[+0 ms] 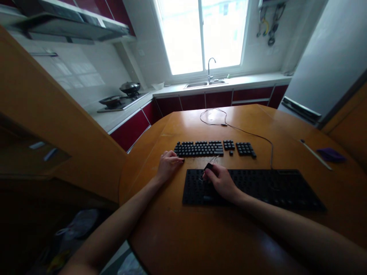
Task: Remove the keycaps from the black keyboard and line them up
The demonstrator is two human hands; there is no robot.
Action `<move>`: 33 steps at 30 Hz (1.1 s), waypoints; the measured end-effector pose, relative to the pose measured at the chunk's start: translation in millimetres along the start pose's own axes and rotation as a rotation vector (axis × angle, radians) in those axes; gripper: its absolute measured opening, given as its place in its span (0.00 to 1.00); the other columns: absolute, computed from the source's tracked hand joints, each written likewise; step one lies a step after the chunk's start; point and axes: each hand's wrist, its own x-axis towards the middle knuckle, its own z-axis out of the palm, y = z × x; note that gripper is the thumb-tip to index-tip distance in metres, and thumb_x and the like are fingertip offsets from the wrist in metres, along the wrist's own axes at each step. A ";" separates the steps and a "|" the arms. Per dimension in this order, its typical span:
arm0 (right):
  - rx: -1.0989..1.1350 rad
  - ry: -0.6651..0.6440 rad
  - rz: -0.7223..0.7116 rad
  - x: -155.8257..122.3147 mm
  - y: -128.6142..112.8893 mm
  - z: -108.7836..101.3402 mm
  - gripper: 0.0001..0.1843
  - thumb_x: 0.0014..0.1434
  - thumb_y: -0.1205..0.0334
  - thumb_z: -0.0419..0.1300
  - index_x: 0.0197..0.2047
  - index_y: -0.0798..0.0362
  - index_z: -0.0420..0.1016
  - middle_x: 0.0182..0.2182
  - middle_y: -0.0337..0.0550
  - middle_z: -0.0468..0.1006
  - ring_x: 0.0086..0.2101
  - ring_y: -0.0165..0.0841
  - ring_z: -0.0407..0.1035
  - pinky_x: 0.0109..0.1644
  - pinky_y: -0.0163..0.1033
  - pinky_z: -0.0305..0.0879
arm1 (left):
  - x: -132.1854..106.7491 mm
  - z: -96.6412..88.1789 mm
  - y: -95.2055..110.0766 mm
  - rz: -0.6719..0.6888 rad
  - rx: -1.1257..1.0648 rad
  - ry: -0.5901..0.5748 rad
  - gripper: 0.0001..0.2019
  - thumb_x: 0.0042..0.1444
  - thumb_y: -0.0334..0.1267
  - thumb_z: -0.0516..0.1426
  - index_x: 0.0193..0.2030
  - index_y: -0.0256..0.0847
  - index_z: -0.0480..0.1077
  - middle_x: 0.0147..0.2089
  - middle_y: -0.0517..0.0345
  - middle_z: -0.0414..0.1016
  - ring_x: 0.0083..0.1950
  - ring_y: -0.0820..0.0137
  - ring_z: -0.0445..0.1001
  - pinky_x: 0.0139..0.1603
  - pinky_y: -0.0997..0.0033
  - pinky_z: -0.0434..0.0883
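Note:
My left hand (168, 165) rests on the table at the left end of the laid-out keycaps (200, 149). Its fingertips are closed on a small black keycap (182, 160). My right hand (222, 181) is over the left part of a black keyboard base (266, 187), whose keycaps are mostly off. It grips a wire keycap puller (208, 166) with a dark handle; thin wires show near the fingers. The puller's lower end is partly hidden by the fingers. The loose keycaps lie in keyboard order just beyond the base.
A cable (258, 134) runs from the base to a loop at the table's far side. A thin white stick (317, 156) and a purple cloth-like item (331, 154) lie at the right on the wooden table (177, 233). Beyond are a sink (197, 84) and a stove (123, 103).

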 end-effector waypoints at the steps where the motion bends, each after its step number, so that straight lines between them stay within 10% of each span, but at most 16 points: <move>1: 0.002 -0.002 -0.003 0.0 0.3 0.0 0.14 0.66 0.58 0.56 0.31 0.55 0.74 0.27 0.43 0.78 0.29 0.33 0.71 0.35 0.38 0.66 | 1.7 1.8 -2.0 -0.004 0.005 0.012 0.03 0.56 0.41 0.65 0.35 0.50 0.82 0.36 0.57 0.72 0.40 0.67 0.66 0.43 0.67 0.63; 33: 0.061 0.068 0.004 -1.0 -4.5 -3.7 0.15 0.64 0.54 0.57 0.30 0.54 0.74 0.26 0.44 0.78 0.28 0.33 0.72 0.33 0.37 0.66 | 11.0 1.6 7.1 -0.083 0.026 0.058 0.16 0.51 0.38 0.68 0.46 0.42 0.74 0.41 0.55 0.71 0.47 0.61 0.67 0.50 0.60 0.67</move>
